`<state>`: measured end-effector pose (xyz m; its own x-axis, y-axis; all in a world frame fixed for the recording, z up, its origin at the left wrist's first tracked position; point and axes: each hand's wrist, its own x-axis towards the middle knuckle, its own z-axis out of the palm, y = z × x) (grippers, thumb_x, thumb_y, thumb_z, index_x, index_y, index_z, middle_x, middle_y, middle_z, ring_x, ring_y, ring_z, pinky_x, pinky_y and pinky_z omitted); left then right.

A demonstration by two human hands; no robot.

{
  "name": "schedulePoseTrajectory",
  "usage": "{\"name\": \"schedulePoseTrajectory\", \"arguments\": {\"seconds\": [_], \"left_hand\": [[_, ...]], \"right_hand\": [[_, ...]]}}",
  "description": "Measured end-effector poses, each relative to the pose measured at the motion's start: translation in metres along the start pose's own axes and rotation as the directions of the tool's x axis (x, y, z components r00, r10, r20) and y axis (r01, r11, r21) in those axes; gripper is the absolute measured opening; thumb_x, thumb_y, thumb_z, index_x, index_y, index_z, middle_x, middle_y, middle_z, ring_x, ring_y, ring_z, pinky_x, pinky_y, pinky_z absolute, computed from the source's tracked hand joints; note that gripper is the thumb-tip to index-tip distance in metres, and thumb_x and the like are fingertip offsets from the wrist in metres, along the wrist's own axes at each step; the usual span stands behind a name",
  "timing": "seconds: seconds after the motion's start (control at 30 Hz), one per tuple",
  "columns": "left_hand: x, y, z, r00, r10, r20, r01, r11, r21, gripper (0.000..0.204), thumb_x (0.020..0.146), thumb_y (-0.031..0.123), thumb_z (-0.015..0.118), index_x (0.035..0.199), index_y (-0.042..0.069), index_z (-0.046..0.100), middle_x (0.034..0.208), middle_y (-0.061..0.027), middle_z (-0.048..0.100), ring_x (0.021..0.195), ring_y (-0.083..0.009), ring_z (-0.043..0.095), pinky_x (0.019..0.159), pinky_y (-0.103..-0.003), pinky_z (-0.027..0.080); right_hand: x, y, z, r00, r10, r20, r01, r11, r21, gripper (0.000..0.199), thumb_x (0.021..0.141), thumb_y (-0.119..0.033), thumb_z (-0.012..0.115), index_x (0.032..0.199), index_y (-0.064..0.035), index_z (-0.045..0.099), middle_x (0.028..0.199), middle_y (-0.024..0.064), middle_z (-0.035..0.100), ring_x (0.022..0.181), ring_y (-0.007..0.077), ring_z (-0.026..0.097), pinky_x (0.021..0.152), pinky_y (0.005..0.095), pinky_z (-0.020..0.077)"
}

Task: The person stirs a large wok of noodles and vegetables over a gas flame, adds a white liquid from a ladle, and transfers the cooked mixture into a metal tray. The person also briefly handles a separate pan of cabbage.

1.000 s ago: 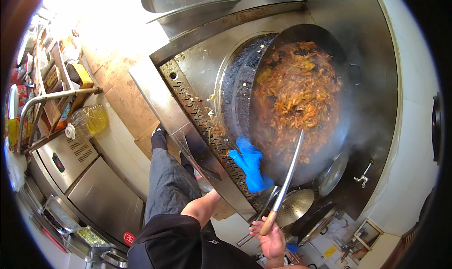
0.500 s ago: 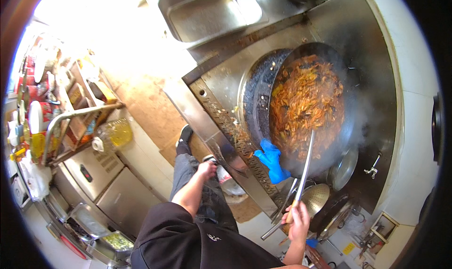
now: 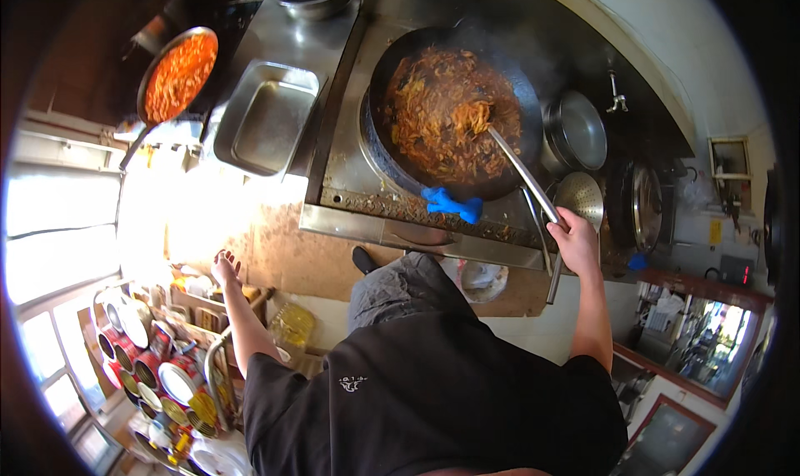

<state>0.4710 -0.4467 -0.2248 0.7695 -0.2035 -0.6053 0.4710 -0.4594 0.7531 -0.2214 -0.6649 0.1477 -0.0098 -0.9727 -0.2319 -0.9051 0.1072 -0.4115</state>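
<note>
My right hand (image 3: 575, 241) is closed around the grip of a long-handled metal ladle (image 3: 525, 172). The ladle's head lies among reddish-brown shredded food (image 3: 442, 101), and a heaped clump of it covers that end. The food fills a large dark wok (image 3: 385, 147) on the stove. A blue cloth or glove (image 3: 452, 205) is draped at the wok's near rim. Off to the left, my left hand (image 3: 226, 269) hangs in the air with its fingers apart and holds nothing.
A metal tray (image 3: 268, 119) sits left of the wok, and a pan of orange-red food (image 3: 177, 76) is beyond it. Right of the wok are metal bowls (image 3: 579, 130), a perforated strainer (image 3: 579, 197) and a lidded pot (image 3: 642, 205). Shelved cans (image 3: 162, 359) stand low left.
The view has turned, bringing the orange-red pan into sight. My left hand has swung from beside my leg out to the left. My right hand still grips the ladle, now with food heaped at its head.
</note>
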Motion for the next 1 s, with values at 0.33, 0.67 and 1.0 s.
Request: {"name": "schedulePoseTrajectory", "arguments": {"seconds": [0.33,0.67,1.0], "left_hand": [[-0.04,0.091,0.147,0.951,0.205,0.233,-0.185,0.977,-0.103,0.045,0.093,0.015,0.051,0.136,0.009,0.041,0.132,-0.019,0.051,0.122,-0.0326,0.051,0.089,-0.045,0.049],[-0.031,0.109,0.199,0.962,0.188,0.198,-0.195,0.981,0.014,0.054,0.082,0.014,0.07,0.128,0.001,0.046,0.105,-0.0159,0.062,0.088,-0.0237,0.064,0.058,-0.035,0.053],[0.017,0.129,0.207,0.885,0.376,0.275,-0.445,0.857,0.259,0.04,0.075,0.015,0.069,0.107,-0.004,0.056,0.083,-0.0176,0.066,0.069,-0.0266,0.067,0.062,-0.036,0.054]], "right_hand": [[0.019,0.031,0.078,0.895,-0.265,-0.359,0.096,0.9,-0.426,0.011,0.083,-0.009,0.058,0.095,-0.0083,0.056,0.093,0.0107,0.051,0.086,0.0311,0.056,0.073,0.0441,0.0486],[0.003,0.015,0.093,0.953,0.122,0.276,-0.3,0.465,0.833,0.03,0.079,-0.008,0.063,0.108,0.0026,0.06,0.064,-0.001,0.048,0.048,0.0058,0.045,0.041,0.0223,0.0343],[-0.024,-0.03,0.123,0.918,0.389,-0.077,-0.232,0.683,0.692,0.018,0.091,-0.022,0.063,0.086,-0.0061,0.057,0.061,-0.0026,0.045,0.047,0.0068,0.042,0.043,0.0265,0.0334]]}}
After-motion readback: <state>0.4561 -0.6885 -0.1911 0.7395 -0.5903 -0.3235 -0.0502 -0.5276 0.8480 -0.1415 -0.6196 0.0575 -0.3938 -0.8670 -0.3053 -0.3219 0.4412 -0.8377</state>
